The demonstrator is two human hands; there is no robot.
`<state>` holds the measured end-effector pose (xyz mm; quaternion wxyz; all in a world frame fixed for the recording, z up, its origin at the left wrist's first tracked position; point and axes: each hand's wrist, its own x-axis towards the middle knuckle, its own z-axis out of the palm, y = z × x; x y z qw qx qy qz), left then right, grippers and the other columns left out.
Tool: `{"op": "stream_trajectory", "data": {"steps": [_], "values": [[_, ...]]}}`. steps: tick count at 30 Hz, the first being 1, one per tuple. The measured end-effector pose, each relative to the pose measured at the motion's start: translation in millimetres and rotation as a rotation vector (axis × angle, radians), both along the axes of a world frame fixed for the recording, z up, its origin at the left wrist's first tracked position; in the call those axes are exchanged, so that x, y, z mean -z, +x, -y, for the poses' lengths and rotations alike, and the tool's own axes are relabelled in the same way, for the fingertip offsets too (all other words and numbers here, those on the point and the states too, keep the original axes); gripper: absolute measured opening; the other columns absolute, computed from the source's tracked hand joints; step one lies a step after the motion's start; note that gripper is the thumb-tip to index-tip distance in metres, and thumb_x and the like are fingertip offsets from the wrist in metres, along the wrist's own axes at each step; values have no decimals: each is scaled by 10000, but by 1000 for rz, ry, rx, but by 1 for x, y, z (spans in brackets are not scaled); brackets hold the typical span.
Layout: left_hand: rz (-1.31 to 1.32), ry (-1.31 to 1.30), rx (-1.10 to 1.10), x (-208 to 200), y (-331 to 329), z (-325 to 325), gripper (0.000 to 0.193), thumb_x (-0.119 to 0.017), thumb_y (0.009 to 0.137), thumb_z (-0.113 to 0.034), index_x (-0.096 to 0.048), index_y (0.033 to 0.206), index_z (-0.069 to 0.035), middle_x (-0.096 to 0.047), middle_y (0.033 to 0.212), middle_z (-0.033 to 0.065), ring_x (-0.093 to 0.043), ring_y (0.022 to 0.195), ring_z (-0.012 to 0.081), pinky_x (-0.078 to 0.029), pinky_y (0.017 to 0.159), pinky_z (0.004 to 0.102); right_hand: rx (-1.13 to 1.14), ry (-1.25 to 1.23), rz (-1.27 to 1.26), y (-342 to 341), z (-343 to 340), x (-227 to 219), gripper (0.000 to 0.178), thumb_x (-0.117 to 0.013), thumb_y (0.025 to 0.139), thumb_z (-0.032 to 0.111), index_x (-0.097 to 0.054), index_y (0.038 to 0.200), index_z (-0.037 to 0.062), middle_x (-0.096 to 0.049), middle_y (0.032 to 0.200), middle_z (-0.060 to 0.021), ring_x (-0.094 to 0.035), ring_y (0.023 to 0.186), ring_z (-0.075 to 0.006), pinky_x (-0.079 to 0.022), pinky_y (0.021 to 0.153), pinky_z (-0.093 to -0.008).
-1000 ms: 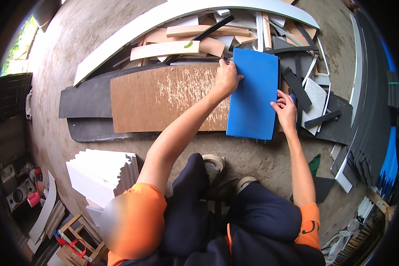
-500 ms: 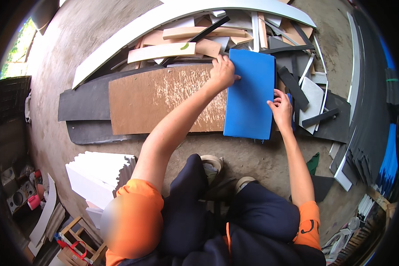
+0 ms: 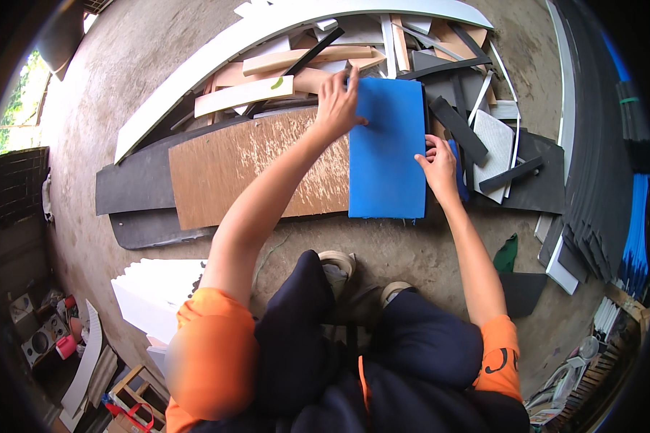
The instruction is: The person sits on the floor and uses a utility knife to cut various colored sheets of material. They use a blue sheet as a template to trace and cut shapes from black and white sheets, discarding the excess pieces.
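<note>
1. The fingers of the left hand (image 3: 334,108) are loosely spread at the upper left corner of a blue sheet (image 3: 388,159); the index finger points up past that corner and the thumb reaches over the left edge. They are not closed round the sheet.
2. The fingers of the right hand (image 3: 442,172) are gently bent at the sheet's right edge, with a gap between thumb and index finger. I cannot tell whether the fingertips touch the edge; no firm hold shows.
3. The blue sheet lies between the 2 hands, its longer sides pointing away from the person, over the right part of a brown board (image 3: 224,173) with pale scuffed patches.
4. At the left, 2 black sheets (image 3: 133,190) jut out past the brown board.
5. Beyond the board is a heap of offcuts: peach-coloured pieces (image 3: 289,59), a black strip (image 3: 316,50) and a pale piece (image 3: 231,99). A long white strip (image 3: 188,72) curves behind them.
6. To the right of the right hand lie a white piece (image 3: 493,155) and more dark strips (image 3: 458,131).
7. On the floor (image 3: 303,234), a white stack (image 3: 152,296) stands at the lower left; a green scrap (image 3: 506,254) and a black piece (image 3: 523,292) lie at the right.
</note>
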<state>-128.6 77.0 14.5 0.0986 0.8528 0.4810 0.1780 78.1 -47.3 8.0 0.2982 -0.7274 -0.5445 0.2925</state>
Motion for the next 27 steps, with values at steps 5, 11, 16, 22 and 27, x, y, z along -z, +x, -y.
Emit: {"op": "stream_trajectory", "data": {"steps": [5,11,16,22,27], "values": [[255,-385,-165,8,-13,134,939,-702,690,-145,-46,1335,45,-325,1191,262,-369,1064,355,-334,924,409,13,45,22,1,2,6,424,-654,684,21,-508,1082,11,-530,939,-95,-548,715,-184,-468,682,-303],[200,-388,-161,1,-8,159,767,-669,679,-47,-213,1283,78,-360,1179,231,-397,1033,370,-347,904,408,20,41,-34,4,0,6,437,-681,661,33,-528,1071,10,-549,935,-101,-567,716,-180,-484,672,-291],[170,-440,-189,-6,-9,154,745,-693,691,-125,-280,1290,33,-388,1167,190,-423,1051,316,-394,872,366,22,59,-85,7,-2,4,435,-696,645,35,-546,1053,9,-570,938,-118,-581,717,-180,-499,668,-283],[236,-507,-230,-4,-7,153,735,-705,680,-107,-305,1281,31,-403,1135,172,-454,1009,290,-427,828,348,27,46,-96,10,-1,7,441,-703,641,39,-549,1053,14,-572,941,-123,-590,725,-177,-505,663,-284],[162,-415,-172,3,-7,156,798,-697,683,-89,-217,1309,33,-355,1154,207,-443,993,311,-410,837,359,27,62,-60,8,0,6,429,-702,649,43,-550,1050,20,-570,904,-108,-583,707,-169,-504,655,-278]]}}
